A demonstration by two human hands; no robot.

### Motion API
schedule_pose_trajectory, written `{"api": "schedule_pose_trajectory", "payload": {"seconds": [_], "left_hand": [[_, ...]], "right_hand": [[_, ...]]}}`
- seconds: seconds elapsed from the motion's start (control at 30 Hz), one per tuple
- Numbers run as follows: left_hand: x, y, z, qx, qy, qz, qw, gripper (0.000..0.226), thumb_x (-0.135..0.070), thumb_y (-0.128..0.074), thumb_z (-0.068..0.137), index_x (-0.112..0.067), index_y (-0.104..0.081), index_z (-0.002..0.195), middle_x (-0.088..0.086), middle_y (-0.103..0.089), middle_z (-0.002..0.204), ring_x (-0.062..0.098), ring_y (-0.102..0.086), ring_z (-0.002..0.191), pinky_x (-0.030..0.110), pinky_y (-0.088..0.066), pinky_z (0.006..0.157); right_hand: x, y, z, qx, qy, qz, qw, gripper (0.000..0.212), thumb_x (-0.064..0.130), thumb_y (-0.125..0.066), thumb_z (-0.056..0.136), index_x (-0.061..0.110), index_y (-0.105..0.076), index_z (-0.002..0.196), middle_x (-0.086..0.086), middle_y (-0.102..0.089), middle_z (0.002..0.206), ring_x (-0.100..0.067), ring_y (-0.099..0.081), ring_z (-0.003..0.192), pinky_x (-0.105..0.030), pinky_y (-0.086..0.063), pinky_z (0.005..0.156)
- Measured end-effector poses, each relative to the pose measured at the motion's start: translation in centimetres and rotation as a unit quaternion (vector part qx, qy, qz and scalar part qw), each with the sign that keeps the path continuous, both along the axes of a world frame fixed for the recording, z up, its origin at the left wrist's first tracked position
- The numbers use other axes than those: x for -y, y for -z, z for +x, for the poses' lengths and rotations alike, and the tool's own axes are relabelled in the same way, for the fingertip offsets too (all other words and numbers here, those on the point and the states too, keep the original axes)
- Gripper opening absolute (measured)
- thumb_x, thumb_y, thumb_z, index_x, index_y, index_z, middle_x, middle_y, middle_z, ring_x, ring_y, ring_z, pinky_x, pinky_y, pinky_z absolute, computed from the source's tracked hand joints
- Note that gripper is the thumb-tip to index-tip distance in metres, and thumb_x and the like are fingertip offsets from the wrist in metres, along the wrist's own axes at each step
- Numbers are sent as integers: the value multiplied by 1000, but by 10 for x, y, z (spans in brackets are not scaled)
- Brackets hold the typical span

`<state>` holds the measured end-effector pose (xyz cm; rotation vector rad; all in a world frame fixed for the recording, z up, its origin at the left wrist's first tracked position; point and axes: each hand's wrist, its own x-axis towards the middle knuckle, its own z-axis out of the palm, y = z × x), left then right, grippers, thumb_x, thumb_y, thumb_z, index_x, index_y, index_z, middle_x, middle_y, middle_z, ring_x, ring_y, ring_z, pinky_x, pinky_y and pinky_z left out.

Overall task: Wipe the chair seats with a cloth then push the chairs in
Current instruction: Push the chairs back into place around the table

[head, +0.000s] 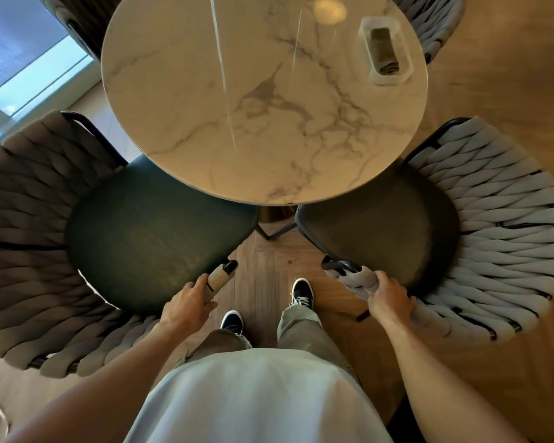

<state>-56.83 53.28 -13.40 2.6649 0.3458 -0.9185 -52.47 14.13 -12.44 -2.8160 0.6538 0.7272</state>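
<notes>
Two chairs with dark seats and woven grey strap backs flank me at a round marble table (205, 91). The left chair (147, 231) has its seat partly under the table edge; my left hand (189, 302) grips the end of its armrest. My right hand (389, 298) grips the strap-wrapped armrest end of the right chair (381, 231), whose seat also reaches under the table. A folded dark cloth (385, 49) lies in a clear tray (370, 27) on the far right of the table.
My feet in dark shoes (301, 292) stand on the wooden floor between the two chairs. More chairs sit behind the table at the top left (74, 24) and top right (438, 27). A window (20, 59) is at the far left.
</notes>
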Motion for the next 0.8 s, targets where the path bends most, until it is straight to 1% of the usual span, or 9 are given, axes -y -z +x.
{"api": "schedule_pose_trajectory", "payload": {"seconds": [0.07,0.17,0.23,0.33,0.43,0.5,0.57,0.67,0.8], "left_hand": [[2,-1,1,-7,-9,-10,1000,67,-38,-64,89,-25,-28,144,4,-55,123,16,-58,93,24,-46,63],[2,-1,0,1,-25,-31,999,68,-34,-67,87,-25,-28,143,6,-55,121,15,-55,88,29,-51,68],[1,-2,-3,24,-26,-41,999,70,-33,-68,86,-25,-28,143,7,-54,123,16,-54,88,32,-53,72],[4,-5,-9,88,5,-47,995,70,-30,-68,83,-23,-29,141,10,-51,129,25,-56,103,41,-53,85],[10,-8,-19,141,77,-62,985,71,-25,-67,82,-28,-28,141,9,-44,136,31,-46,121,49,-48,97],[13,-10,-24,148,144,-44,978,72,-29,-68,82,-28,-29,142,9,-35,146,34,-34,134,53,-41,104],[18,-11,-27,152,202,-25,967,69,-33,-68,82,-25,-36,143,8,-30,150,34,-24,141,55,-32,111],[33,-16,-32,135,243,-29,960,63,-36,-64,86,-24,-40,143,7,-32,152,30,-21,144,50,-20,116],[67,-23,-35,46,263,-66,961,56,-35,-60,91,-24,-41,142,7,-40,148,26,-36,136,40,-35,109]], "right_hand": [[0,0,-1,-13,-8,-9,1000,46,25,-58,92,29,-40,134,-6,-49,135,-31,-40,130,-60,-19,111],[-8,-5,-5,-41,-18,-20,999,64,32,-57,92,26,-24,146,-10,-35,148,-31,-27,139,-57,-12,113],[-16,-7,-11,-13,-9,-15,1000,69,33,-58,91,23,-21,148,-10,-29,151,-31,-23,141,-54,-12,113],[-26,-9,-29,80,-1,25,997,65,25,-62,88,19,-30,145,-12,-32,149,-32,-26,139,-48,-24,113],[-42,-16,-56,136,36,104,985,54,19,-60,90,16,-40,140,-8,-38,145,-28,-35,135,-40,-35,107],[-53,-19,-77,116,73,144,980,50,21,-57,92,17,-43,140,-7,-41,143,-25,-37,133,-37,-35,105],[-58,-18,-101,79,92,167,978,46,23,-56,94,17,-46,138,-8,-43,143,-24,-39,132,-35,-35,106],[-54,-17,-138,33,127,193,972,42,27,-55,95,17,-50,135,-8,-48,141,-25,-44,129,-32,-37,103],[-28,-21,-184,16,190,223,956,41,31,-54,95,18,-51,134,-5,-50,141,-24,-48,127,-30,-39,101]]}}
